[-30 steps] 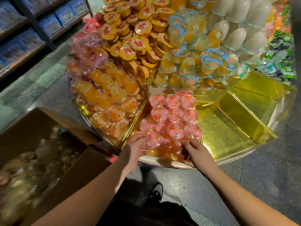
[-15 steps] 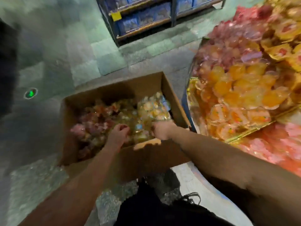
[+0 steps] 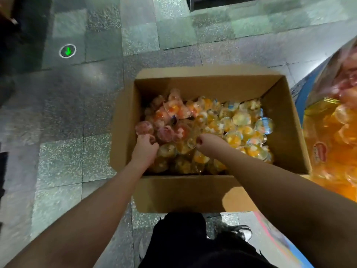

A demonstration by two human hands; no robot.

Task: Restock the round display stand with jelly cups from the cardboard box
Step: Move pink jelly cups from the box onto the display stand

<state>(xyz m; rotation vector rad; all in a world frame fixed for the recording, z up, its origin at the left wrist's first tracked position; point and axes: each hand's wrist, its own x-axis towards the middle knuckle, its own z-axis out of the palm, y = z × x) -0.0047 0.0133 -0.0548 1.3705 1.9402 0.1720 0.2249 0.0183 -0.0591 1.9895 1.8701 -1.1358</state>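
Observation:
An open cardboard box [image 3: 195, 192] stands on the floor in front of me, filled with several clear jelly cups, pink ones [image 3: 164, 132] at the left and orange and yellow ones [image 3: 239, 132] at the right. Both my hands reach into it. My left hand [image 3: 144, 149] has its fingers curled round pink cups near the box's left wall. Curled fingers of my right hand [image 3: 208, 144] grip clear cups in the middle of the heap. The round display stand [image 3: 332, 132] shows at the right edge, piled with orange and pink cups.
Grey speckled floor tiles lie left of and beyond the box, with a green arrow marker [image 3: 67, 51] on them. My dark-trousered leg and a shoe [image 3: 237, 231] stand just below the box. A dark shelf base is at the top.
One second ago both hands were at the pink cups on the stand. I turned left to the box, and both hands went down into the cups and now grip them.

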